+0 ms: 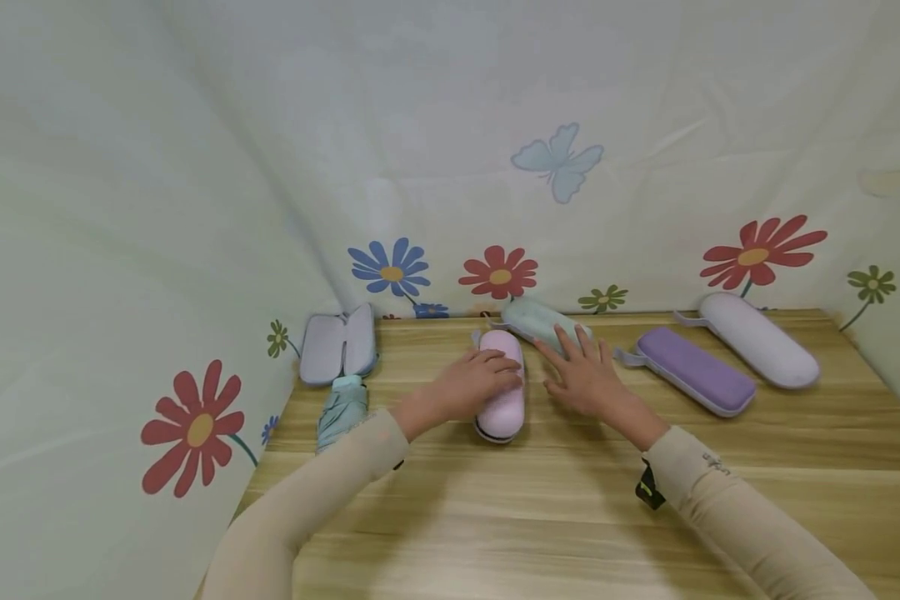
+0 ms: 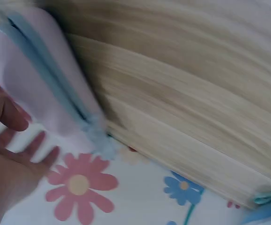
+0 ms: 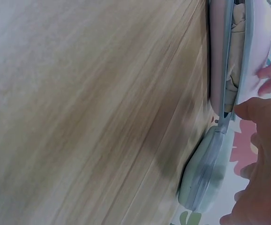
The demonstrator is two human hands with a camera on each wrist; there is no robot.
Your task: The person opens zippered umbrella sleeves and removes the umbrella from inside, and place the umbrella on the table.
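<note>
A pink hard case [image 1: 504,417] lies lengthwise on the wooden table. My left hand [image 1: 471,385] rests across its lid with the fingers extended. From the right wrist side, the case's zipped edge gapes and a folded beige item [image 3: 237,51] shows inside; its kind is unclear. My right hand [image 1: 588,382] is spread just right of the pink case, partly covering a mint green case [image 1: 532,317] behind it. The right thumb [image 3: 254,110] is close to the pink case's end; whether it touches cannot be told.
A purple case [image 1: 693,371] and a pale lilac case [image 1: 759,340] lie to the right. At the left, an opened grey-blue case [image 1: 322,350] stands near a folded teal umbrella [image 1: 342,410]. A flower-printed curtain [image 1: 435,167] borders the table's back and sides.
</note>
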